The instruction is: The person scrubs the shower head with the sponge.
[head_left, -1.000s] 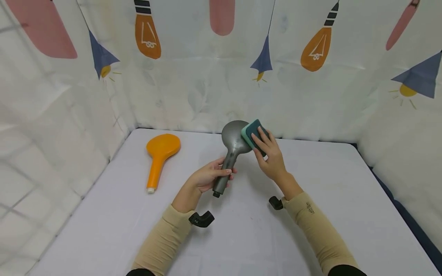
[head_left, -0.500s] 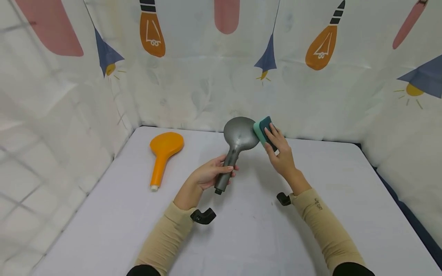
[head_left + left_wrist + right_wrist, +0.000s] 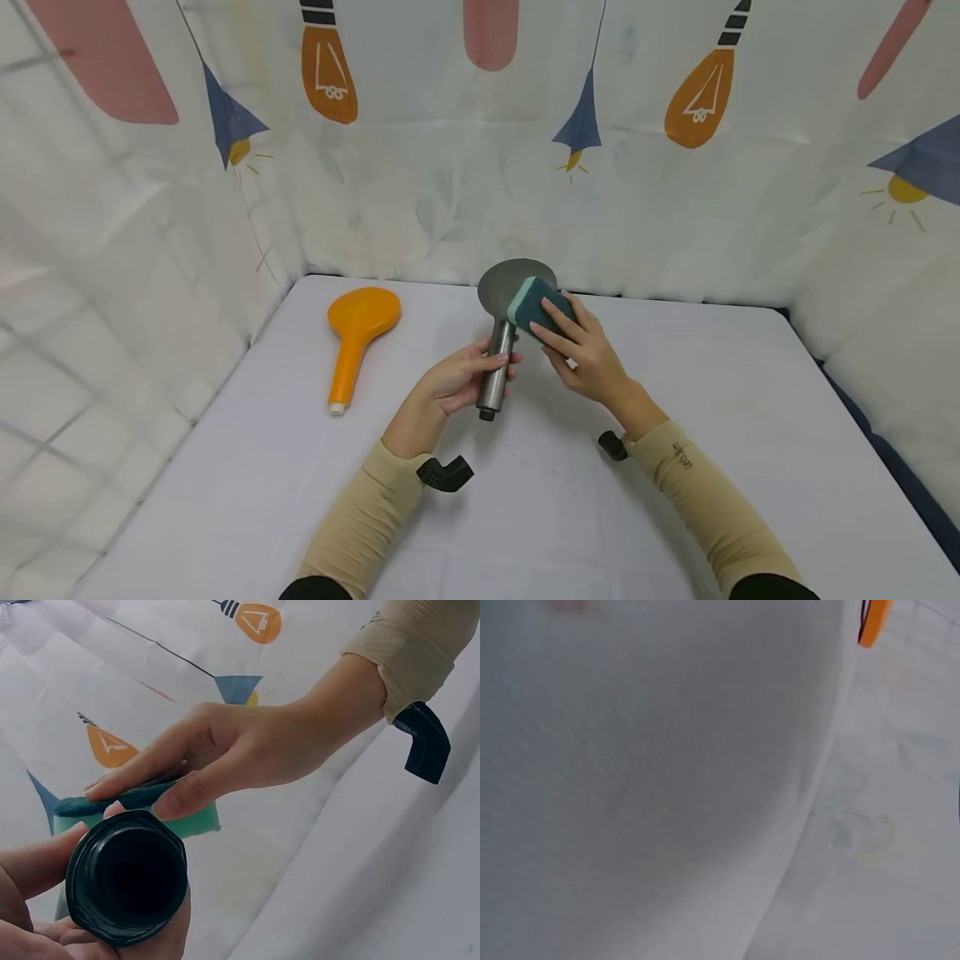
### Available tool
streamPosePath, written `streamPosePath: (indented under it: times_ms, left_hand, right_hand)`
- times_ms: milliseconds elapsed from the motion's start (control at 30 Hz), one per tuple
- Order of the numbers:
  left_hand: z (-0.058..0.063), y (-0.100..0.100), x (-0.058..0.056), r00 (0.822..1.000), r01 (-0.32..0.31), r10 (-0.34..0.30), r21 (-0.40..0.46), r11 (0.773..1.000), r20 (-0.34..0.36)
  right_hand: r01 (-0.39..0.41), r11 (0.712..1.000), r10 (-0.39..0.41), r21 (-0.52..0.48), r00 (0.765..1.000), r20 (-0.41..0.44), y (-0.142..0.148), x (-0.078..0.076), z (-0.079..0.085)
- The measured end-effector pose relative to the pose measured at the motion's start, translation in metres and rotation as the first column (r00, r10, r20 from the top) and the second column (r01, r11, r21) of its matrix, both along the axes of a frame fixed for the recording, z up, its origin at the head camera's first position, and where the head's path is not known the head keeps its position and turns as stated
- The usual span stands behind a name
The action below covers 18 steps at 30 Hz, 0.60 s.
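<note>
A grey shower head [image 3: 501, 287] is held up over the table by my left hand [image 3: 465, 377], whose fingers wrap its handle. Its threaded handle end [image 3: 127, 877] faces the camera in the left wrist view. My right hand [image 3: 592, 354] grips a two-tone green sponge [image 3: 543, 308], thumb below and fingers over its dark side. The sponge overlaps the lower right of the shower head, near the neck. In the left wrist view the right hand [image 3: 247, 746] pinches the sponge [image 3: 199, 823] behind the handle end. The right wrist view shows mostly cloth, with neither sponge nor shower head visible.
An orange shower head [image 3: 363, 317] with a white handle tip lies on the white-covered table [image 3: 510, 517], left of my left hand. Behind and to the left hangs a white curtain [image 3: 420, 183] printed with lamps and bulbs.
The sponge and right hand first shift right to the shower head's edge, then come back left and lower toward its neck. The shower head has turned slightly in my left hand.
</note>
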<state>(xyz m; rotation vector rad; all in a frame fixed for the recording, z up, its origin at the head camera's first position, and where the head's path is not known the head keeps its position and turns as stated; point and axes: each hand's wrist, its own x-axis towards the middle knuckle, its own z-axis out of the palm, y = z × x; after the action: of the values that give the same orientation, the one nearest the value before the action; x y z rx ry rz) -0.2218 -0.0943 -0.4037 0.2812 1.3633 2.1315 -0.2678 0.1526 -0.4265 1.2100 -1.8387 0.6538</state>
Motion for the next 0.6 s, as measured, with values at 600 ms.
streamPosePath:
  times_ms: [600]
  left_hand:
    - [0.000, -0.001, 0.001, 0.997, 0.034, -0.040, -0.093, 0.995, -0.065]
  right_hand:
    - [0.103, 0.992, -0.100, -0.070, 0.994, 0.051, -0.006, 0.010, 0.006]
